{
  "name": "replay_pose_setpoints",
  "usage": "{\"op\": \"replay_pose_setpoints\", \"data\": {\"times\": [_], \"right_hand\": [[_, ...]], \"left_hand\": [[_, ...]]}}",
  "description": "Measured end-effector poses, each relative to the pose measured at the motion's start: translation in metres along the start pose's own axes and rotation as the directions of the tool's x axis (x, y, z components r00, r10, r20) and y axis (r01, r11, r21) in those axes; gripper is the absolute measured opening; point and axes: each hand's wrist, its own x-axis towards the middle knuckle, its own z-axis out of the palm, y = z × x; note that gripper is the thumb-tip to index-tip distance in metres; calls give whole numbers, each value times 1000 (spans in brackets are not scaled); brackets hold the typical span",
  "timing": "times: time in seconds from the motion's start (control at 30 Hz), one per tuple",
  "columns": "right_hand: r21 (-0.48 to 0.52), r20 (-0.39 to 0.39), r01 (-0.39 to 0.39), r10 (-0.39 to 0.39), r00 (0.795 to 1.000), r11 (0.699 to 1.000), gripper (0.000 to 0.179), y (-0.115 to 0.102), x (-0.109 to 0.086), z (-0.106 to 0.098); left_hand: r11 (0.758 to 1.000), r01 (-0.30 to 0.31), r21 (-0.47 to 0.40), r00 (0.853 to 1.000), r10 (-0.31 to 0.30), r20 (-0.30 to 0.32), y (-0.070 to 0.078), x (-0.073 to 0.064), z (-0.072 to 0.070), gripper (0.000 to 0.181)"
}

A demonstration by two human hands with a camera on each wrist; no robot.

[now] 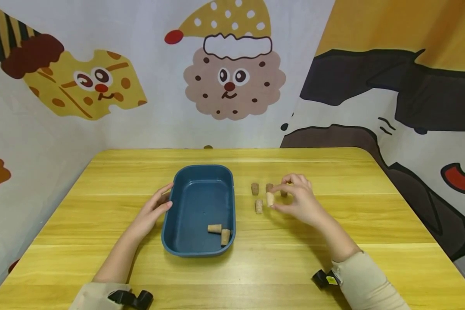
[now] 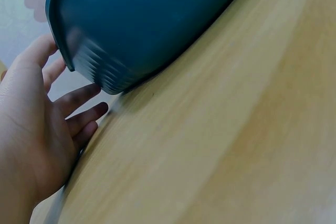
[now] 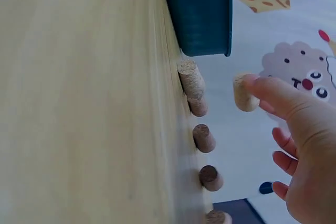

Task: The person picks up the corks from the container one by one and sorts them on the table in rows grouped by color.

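Observation:
Between its thumb and index finger, my right hand (image 1: pixel 300 200) pinches a pale cork stopper (image 3: pixel 244 93), held up off the table in the right wrist view. Several more corks stand upright around it, among them a lighter one (image 1: pixel 258 206) and a darker one (image 1: pixel 255 188); the hand partly covers some in the head view. My left hand (image 1: pixel 151 213) rests against the left side of a blue plastic tub (image 1: pixel 201 254), fingers loosely extended at its rim. Inside the tub, two corks lie in the near right corner, one (image 1: pixel 215 228) sideways and another (image 1: pixel 225 237) beside it.
The tub stands on a yellow wood-grain table (image 1: pixel 333 172), left of the corks. Behind the table hangs a white cloth (image 1: pixel 147 129) printed with cartoon food figures. Each sleeve carries a black wrist camera, such as the right camera (image 1: pixel 320 280).

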Motion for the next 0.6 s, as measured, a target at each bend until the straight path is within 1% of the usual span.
{"op": "replay_pose_setpoints", "data": {"times": [0.23,0.43,0.6], "right_hand": [[-12,14,-18,18,1000,1000,34,14,-7,4],[-26,45,-32,34,998,999,34,20,-10,8],[-45,68,-29,32,997,999,35,23,-12,12]], "left_hand": [[1000,-2,-3,1000,2,1,0,0,1,54],[999,-4,-44,1000,4,4,2,0,2,54],[999,-8,-43,1000,8,1,3,0,2,55]]}}
